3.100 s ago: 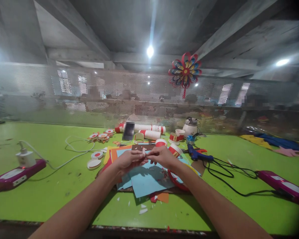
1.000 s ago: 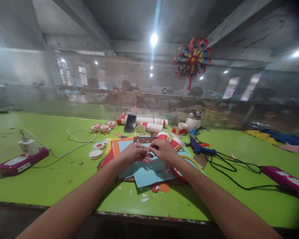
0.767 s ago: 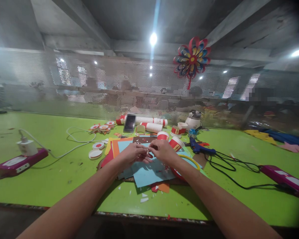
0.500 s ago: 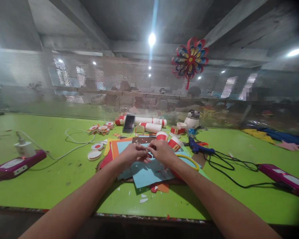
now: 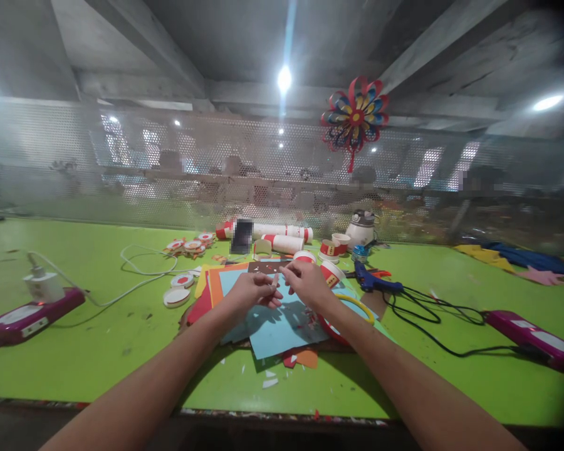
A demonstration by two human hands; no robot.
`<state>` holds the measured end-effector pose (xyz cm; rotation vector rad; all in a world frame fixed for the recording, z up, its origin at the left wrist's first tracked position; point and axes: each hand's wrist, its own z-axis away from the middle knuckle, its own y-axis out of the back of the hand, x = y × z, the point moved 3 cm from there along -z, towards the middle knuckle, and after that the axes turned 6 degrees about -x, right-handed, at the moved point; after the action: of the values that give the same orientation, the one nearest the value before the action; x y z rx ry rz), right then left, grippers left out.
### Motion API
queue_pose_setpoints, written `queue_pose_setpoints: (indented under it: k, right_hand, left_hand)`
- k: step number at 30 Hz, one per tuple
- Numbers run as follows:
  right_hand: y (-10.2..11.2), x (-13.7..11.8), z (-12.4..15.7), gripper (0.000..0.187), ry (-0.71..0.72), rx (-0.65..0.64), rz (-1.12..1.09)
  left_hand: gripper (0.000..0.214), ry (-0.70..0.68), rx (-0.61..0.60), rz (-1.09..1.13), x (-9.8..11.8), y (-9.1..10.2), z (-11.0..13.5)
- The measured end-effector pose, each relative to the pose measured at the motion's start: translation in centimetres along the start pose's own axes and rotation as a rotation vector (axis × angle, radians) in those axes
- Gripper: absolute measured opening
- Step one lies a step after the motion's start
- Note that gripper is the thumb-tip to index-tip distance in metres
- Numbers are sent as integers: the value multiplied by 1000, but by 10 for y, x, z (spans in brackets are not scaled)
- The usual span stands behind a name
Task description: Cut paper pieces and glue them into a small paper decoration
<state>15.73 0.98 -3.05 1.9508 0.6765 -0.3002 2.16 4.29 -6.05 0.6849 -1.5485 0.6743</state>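
Note:
My left hand (image 5: 250,292) and my right hand (image 5: 305,283) meet above a pile of coloured paper sheets (image 5: 272,322) on the green table (image 5: 98,338). Both hands pinch a small pale paper piece (image 5: 276,281) between their fingertips. The fingers of both are curled. Red and white paper cups (image 5: 329,272) stand just behind my right hand. A yellow ring (image 5: 357,304) lies under my right wrist.
A blue glue gun (image 5: 375,283) with a black cable lies to the right. Purple power strips sit at far left (image 5: 26,316) and far right (image 5: 536,341). Cup stacks (image 5: 282,238), round red-white discs (image 5: 176,294), a white cable and a mesh screen (image 5: 122,169) lie behind. A paper pinwheel (image 5: 354,119) hangs above.
The hands stay together over the paper pile, working the small piece between the fingertips. The camera has shifted slightly; nothing on the table has moved.

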Motion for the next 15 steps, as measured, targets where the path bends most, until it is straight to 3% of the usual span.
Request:
queue_pose_setpoints:
  k: [9, 15]
  right_hand:
    - [-13, -2, -1, 6, -32, 37, -23]
    - [-18, 3, -3, 11, -31, 39, -41]
  left_hand:
    - [5, -76, 23, -161, -4, -4, -7]
    - [11, -117, 27, -234, -3, -5, -6]
